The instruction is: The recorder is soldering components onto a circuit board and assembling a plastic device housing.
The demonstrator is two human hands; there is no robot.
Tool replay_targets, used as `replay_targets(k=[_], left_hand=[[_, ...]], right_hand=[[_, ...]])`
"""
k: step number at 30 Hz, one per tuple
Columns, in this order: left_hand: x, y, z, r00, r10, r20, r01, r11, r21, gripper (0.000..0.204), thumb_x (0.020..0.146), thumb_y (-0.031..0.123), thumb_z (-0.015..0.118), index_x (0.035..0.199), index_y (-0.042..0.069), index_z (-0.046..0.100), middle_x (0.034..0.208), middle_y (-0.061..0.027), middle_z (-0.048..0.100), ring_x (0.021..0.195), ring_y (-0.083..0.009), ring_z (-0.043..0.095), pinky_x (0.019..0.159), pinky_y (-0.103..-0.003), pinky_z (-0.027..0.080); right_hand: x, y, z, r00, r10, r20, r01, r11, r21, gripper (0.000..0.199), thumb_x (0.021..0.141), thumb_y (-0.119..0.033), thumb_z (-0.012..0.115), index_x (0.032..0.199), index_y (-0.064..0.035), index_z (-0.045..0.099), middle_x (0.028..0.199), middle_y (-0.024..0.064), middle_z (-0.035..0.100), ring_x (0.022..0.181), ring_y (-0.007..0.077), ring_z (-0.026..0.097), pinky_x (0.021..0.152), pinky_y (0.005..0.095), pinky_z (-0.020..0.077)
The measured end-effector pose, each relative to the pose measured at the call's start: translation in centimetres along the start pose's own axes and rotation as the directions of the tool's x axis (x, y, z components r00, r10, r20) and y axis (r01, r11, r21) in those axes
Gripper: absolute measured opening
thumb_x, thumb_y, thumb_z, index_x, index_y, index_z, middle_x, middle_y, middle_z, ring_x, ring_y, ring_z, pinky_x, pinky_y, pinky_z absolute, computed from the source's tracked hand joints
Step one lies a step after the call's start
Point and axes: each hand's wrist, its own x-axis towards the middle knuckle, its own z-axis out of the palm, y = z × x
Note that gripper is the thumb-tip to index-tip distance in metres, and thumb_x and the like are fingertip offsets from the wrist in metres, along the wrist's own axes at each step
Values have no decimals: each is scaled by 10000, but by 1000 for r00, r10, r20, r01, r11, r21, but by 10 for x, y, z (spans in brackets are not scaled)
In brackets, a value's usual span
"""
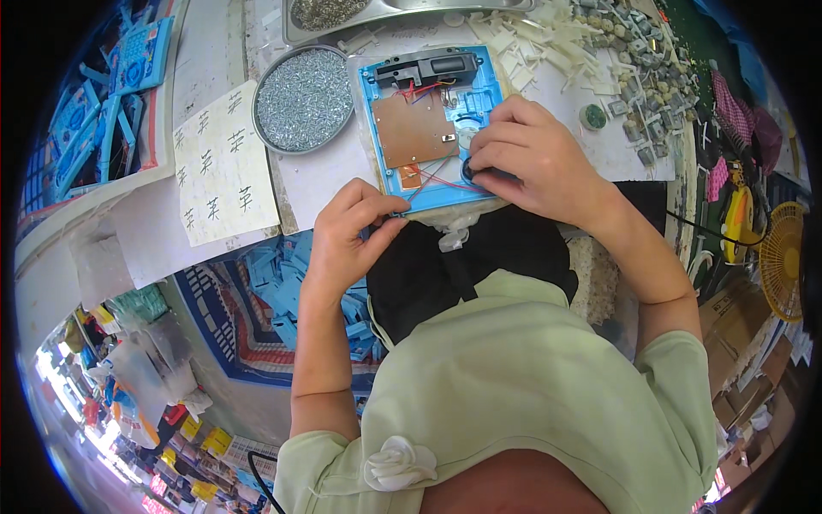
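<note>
Two bare hands at the blue housing (449, 197), which lies open side up at the bench's near edge. From my end: left hand (355, 227) sits on its near-left corner, thumb and index nearly together, probably steadying it; can't tell if a wire is pinched. Right hand (535, 158) has fingers curled in at the dark round part (467, 169) inside the right side; contact looks likely, firm grip I can't confirm. Brown board (407, 128) faces up, so I read the placement as for access. Obstructions: right hand hides that side; loose red wires (441, 180) cross the near end. Around: round tray (258, 107) of small metal pieces left, white plastic parts (548, 51) far right.
</note>
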Motion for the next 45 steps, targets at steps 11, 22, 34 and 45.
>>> replay_targets(k=[11, 22, 34, 45], left_hand=[[1, 2, 2, 1000, -20, -24, 20, 1000, -13, 223, 752, -38, 784, 963, 21, 742, 828, -52, 590, 716, -143, 596, 651, -269, 473], [-1, 0, 1, 1000, -6, -12, 6, 1000, 17, 233, 758, -36, 792, 975, 31, 740, 834, -61, 597, 719, -157, 615, 640, -278, 491], [50, 47, -50, 995, -7, 97, -10, 985, 174, 220, 808, 54, 768, 1026, 54, 739, 861, -92, 640, 709, -226, 616, 654, -335, 501], [307, -17, 8, 924, 294, 245, -372, 542, 753, 89, 833, 139, 623, 829, 71, 682, 917, -176, 664, 866, -400, 665, 759, -512, 535]], right_hand=[[-2, 11, 1, 998, -25, 59, 23, 999, 39, 218, 672, -94, 818, 833, -92, 672, 899, 11, 668, 916, 261, 604, 777, 367, 528], [-14, 59, -60, 969, 245, -36, -242, 906, -347, 237, 747, -33, 741, 978, -77, 708, 1025, 59, 676, 992, 297, 591, 842, 384, 509], [4, 90, -37, 983, 124, 138, -44, 877, -478, 149, 691, -101, 732, 795, -62, 633, 849, 63, 617, 901, 262, 588, 728, 387, 523], [-34, 60, -66, 876, 482, -39, -483, 871, -90, 317, 768, -58, 636, 1081, -4, 646, 930, 189, 621, 850, 390, 636, 753, 471, 530]])
